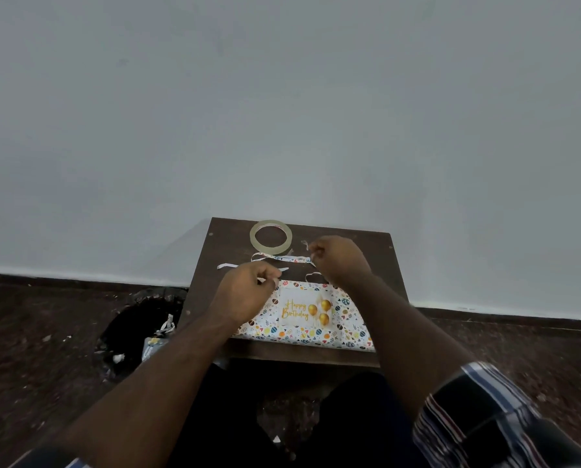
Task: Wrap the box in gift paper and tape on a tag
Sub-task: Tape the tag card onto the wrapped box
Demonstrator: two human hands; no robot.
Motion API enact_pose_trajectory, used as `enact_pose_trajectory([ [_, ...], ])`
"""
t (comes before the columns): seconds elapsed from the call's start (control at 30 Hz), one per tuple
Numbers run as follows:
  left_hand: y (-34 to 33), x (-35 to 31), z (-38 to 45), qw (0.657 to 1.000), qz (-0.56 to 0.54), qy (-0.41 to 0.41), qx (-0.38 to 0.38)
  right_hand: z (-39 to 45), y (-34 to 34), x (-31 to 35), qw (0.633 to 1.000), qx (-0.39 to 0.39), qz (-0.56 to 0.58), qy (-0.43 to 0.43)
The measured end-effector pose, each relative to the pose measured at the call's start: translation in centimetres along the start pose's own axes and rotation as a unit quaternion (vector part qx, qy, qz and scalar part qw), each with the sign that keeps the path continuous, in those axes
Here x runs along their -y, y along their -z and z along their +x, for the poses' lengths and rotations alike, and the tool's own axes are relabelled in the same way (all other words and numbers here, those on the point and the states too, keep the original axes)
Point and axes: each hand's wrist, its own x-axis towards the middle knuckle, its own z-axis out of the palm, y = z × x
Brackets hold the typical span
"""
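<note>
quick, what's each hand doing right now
Left hand: fingers curled, pinching something small; cannot tell what.
Right hand: fingers curled, seemingly pinching a clear tape piece.

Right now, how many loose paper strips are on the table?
3 that I can make out: a patterned strip just nearer than the tape roll, a white strip left of it, and a curl by the right hand. The hands may hide more.

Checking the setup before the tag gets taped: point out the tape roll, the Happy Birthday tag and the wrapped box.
tape roll [270, 236]: head view, point on its near left rim.
Happy Birthday tag [295, 310]: head view, point on the gold lettering.
wrapped box [346, 327]: head view, point on the patterned paper right of the tag.
</note>
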Motion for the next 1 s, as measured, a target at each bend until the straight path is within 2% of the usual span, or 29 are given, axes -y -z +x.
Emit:
enact_pose_trajectory([
  [0.37, 0.5, -0.5, 2.6, 0.997, -0.069, 0.024, -0.018, 6.8, -3.3, 3.2, 0.976, 0.104, -0.174, 0.074],
  [0.47, 0.9, -0.1, 2.7, 0.995, -0.088, 0.037, -0.024, 7.4, -3.8, 3.0, 0.976, 0.095, -0.178, 0.082],
  [0.53, 1.3, 0.0, 2.6, 0.994, -0.095, 0.044, -0.036, 7.8, -3.9, 2.5, 0.985, 0.067, -0.135, 0.082],
  [0.67, 2.2, -0.3, 2.8, 0.984, -0.152, 0.073, -0.06, 7.3, -2.7, 2.4, 0.997, 0.01, 0.072, 0.028],
  [0.8, 2.5, -1.8, 3.5, 0.956, -0.265, 0.083, -0.096, 3.3, -1.0, 3.0, 0.963, -0.025, 0.265, -0.035],
  [0.9, 2.5, -3.8, 3.6, 0.918, -0.376, 0.099, -0.072, -0.6, -0.1, 4.2, 0.924, -0.025, 0.38, -0.041],
  [1.0, 2.6, -5.5, 2.5, 0.895, -0.437, 0.084, -0.038, -4.3, 0.4, 5.3, 0.916, 0.012, 0.402, -0.014],
])
